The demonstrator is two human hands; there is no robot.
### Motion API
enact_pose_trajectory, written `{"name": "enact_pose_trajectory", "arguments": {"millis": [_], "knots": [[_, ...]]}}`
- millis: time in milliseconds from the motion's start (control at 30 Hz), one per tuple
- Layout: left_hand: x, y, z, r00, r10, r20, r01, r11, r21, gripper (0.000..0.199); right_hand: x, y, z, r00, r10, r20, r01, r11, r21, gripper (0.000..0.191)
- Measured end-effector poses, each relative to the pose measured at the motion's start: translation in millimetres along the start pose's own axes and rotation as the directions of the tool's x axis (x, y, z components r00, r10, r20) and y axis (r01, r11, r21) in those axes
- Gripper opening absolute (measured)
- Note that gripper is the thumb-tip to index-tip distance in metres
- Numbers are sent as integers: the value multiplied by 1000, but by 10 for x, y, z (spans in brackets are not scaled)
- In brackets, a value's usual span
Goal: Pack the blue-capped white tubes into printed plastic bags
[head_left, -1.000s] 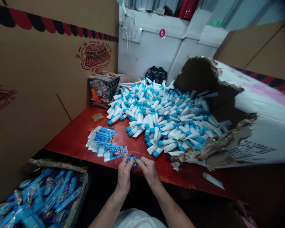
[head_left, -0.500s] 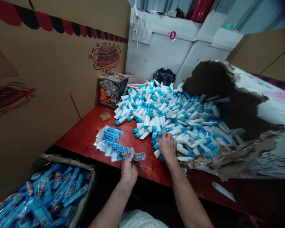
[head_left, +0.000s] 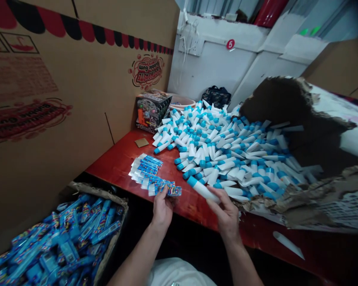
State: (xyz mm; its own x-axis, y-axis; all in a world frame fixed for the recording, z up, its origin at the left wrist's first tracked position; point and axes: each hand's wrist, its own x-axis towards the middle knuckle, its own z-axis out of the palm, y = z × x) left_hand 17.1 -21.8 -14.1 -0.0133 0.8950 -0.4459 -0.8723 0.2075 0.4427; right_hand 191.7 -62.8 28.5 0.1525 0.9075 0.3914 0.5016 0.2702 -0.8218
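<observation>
Out of the pile (head_left: 223,149), where it was half a second ago, the right hand (head_left: 226,212) has come back toward the left hand (head_left: 162,208), bringing one white tube (head_left: 201,188) with it. Meanwhile the left hand keeps its hold on a printed blue sleeve (head_left: 175,191).

Largest is the brown carton (head_left: 86,87) on the left, its "Toothpaste Bubble Gum" print upside down. Beside it runs the red table (head_left: 119,161). On the right lies a torn white box (head_left: 331,106), its ragged opening facing the blue-capped tubes heaped across the tabletop. At lower left, below the table's edge, an open box (head_left: 119,198) is filled with blue packets (head_left: 71,238). Behind or beside the heap are a printed box (head_left: 152,111), a pink tub (head_left: 185,106) and a dark bag (head_left: 216,96).

Nearer, a fan of sleeves (head_left: 143,171) overlaps just beyond the left hand. One loose tube (head_left: 288,244) rests at the near right, and a small brown card (head_left: 141,142) lies past the fan. Above the table, the right fingers and thumb grip the white tube by its capless end, blue cap pointing away; the left thumb pinches the sleeve.
</observation>
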Motion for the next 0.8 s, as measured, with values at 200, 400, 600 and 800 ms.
{"name": "enact_pose_trajectory", "arguments": {"millis": [200,400,600,800], "knots": [[-88,8,28,999,41,14,-42,999,24,28,-251,-59,-11,984,-27,174,18,998,53,30],[-142,14,2,997,77,32,-80,993,83,30,-309,-52,-72,967,-127,221,135,991,-23,33],[-165,25,23,995,73,72,-80,993,90,28,-349,-86,-34,959,-192,208,205,978,-42,32],[-305,-25,133,976,-71,204,70,997,11,25,-449,-12,181,985,-150,82,150,989,9,32]]}}
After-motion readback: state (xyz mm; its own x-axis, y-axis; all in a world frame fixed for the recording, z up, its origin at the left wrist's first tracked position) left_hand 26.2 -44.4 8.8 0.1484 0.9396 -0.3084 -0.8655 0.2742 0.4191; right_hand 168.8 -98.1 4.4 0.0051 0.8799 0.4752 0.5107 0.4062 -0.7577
